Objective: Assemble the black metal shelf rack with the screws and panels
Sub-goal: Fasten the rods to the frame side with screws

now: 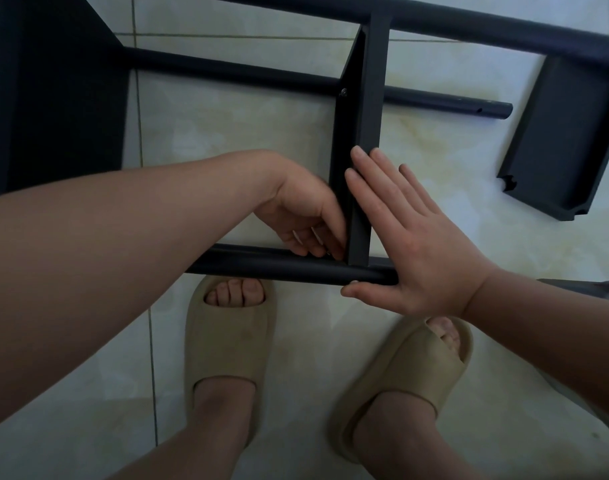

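Note:
The black rack lies partly built on the tiled floor. A narrow black shelf panel (363, 126) stands on edge across three black tubes: the near tube (261, 265), the middle tube (226, 72) and the far tube (469, 27). A screw head (344, 92) shows in the panel at the middle tube. My left hand (303, 209) curls its fingers into the corner where the panel meets the near tube, pinching a small screw (328, 253) that is mostly hidden. My right hand (417, 244) presses flat against the panel's right face, its thumb under the near tube.
A loose black shelf panel (566, 140) lies on the floor at the right. A wide dark panel (53, 98) fills the upper left. My feet in beige slippers (226, 337) (410, 375) stand just below the near tube. Pale floor tiles (244, 150) show between the tubes.

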